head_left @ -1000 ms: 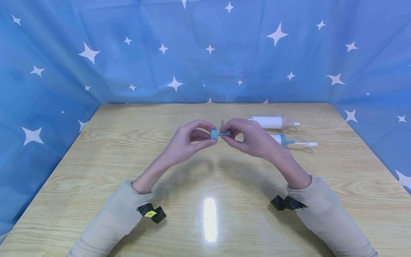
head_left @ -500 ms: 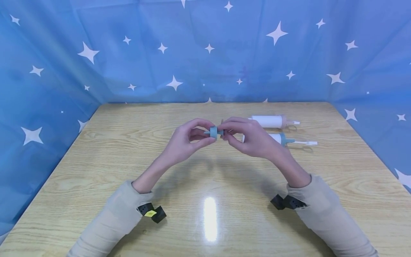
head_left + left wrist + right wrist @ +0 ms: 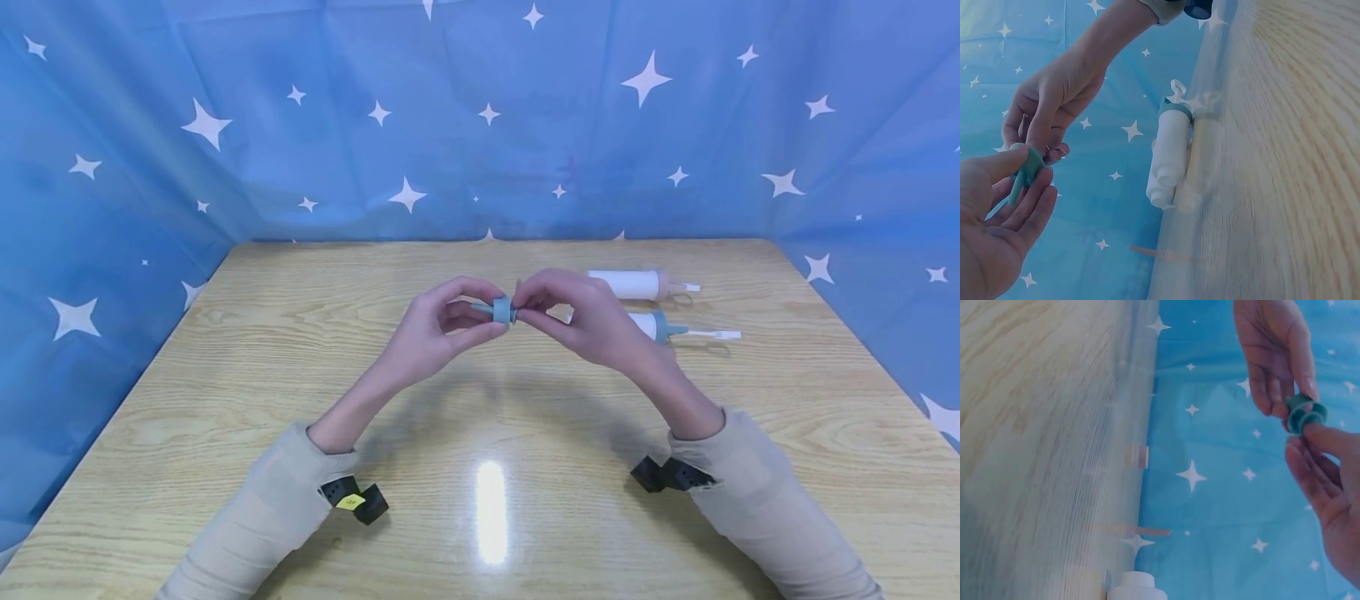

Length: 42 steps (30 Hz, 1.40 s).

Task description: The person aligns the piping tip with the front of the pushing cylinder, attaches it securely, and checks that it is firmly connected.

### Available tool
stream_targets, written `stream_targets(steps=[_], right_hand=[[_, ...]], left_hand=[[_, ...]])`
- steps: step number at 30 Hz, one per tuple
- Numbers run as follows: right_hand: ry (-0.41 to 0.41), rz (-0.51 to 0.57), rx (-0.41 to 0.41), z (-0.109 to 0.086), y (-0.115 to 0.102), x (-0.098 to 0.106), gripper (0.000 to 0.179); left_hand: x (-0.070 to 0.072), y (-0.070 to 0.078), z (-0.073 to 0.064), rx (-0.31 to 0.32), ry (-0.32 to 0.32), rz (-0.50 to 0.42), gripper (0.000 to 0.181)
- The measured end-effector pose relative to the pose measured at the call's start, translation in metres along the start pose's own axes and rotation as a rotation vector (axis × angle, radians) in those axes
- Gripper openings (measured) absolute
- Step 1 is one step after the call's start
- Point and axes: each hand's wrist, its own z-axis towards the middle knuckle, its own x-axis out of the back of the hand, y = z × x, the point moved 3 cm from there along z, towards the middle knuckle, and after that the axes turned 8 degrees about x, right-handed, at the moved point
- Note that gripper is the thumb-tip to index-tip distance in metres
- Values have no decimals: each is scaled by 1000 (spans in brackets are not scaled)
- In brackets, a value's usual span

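A teal nozzle cap (image 3: pixel 502 311) is pinched between the thumb and fingers of my left hand (image 3: pixel 429 333), raised over the table in the head view. Its thin spout (image 3: pixel 1016 189) points back toward the left palm. My right hand (image 3: pixel 581 312) meets the cap's open end, thumb and forefinger pinching a small teal ring-like piece (image 3: pixel 1314 420) there. The right wrist view shows the hollow cap (image 3: pixel 1300 403) facing the right fingertips. Beyond the right hand lie two white squeeze bottles, one with a teal top (image 3: pixel 660 326) and one with a pinkish top (image 3: pixel 663 285).
The bottles lie on their sides on the wooden table (image 3: pixel 300 350), nozzles pointing right. A thin brownish stick (image 3: pixel 1141 250) lies near the table's far edge, with a small pinkish piece (image 3: pixel 1138 456) nearby. A blue star-patterned curtain (image 3: pixel 480 117) surrounds the back and sides.
The cap's spout, pointing right between the right fingers a second ago, now points left. The right fingers have shifted onto the small piece at the cap's open end; the left hand stays put.
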Motion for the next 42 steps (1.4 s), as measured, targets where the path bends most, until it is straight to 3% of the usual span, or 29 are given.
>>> stream_targets(steps=[13, 21, 34, 42], right_hand=[[68, 7, 55, 0, -3, -4, 27], [69, -16, 24, 0, -4, -4, 25], [59, -8, 13, 0, -5, -5, 25], [24, 4, 3, 0, -6, -3, 23]], left_hand=[[-5, 2, -2, -37, -34, -54, 34], [-8, 4, -4, -22, -61, -93, 34], [-11, 4, -4, -47, -33, -73, 33], [-10, 4, -5, -8, -27, -93, 33]])
